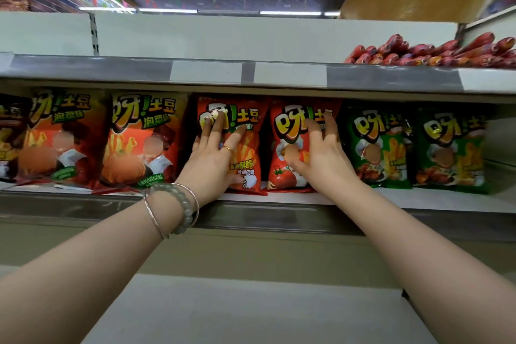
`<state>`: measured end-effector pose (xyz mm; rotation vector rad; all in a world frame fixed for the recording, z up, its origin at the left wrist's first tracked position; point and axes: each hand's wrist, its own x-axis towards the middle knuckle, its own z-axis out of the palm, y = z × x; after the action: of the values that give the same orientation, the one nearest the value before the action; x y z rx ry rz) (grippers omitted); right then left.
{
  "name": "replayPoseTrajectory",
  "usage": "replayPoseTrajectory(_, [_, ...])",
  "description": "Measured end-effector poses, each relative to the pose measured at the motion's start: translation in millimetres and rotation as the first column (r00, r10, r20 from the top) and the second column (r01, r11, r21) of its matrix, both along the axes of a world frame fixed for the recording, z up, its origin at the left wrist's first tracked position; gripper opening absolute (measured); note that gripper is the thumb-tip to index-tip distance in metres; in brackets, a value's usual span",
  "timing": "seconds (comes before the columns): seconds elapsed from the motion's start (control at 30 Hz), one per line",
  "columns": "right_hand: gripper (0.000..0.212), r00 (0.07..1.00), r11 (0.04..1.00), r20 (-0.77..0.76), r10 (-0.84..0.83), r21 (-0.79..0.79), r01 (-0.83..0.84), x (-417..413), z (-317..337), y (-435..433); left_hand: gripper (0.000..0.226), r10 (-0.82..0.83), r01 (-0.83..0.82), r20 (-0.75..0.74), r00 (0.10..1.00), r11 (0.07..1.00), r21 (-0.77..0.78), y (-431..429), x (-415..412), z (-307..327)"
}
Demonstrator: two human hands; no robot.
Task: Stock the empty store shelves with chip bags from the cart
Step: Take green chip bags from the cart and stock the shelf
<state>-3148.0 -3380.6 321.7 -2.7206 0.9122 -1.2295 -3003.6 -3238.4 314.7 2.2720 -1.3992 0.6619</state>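
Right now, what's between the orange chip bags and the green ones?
Two red chip bags, the left hand on one, the right hand on the other, in the head view.

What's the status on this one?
Left hand flat on left red bag; right hand on right red bag. Both bags upright on shelf. Nothing blocking.

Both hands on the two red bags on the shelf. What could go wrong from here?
1. The left red bag and right red bag stand near the shelf front edge; when the left hand and right hand let go, either might tip forward and fall.
2. The right hand sits close to the green bag and could knock it askew.
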Motion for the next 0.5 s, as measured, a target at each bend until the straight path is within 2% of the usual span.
replayPoseTrajectory(0.23, [0.079, 0.997, 0.992, -0.067, -0.036, 0.122, 0.044, 7, 0, 1, 0.096, -0.003, 0.003, 0.016, 1.000, 1.000, 0.018, -5, 4, -1])
replayPoseTrajectory(0.5, [0.079, 0.994, 0.994, -0.071, -0.078, 0.069, 0.083, -10, 2, 14, 0.088, -0.011, 0.020, 0.114, 0.993, 0.997, -0.079, -1, -16, -4])
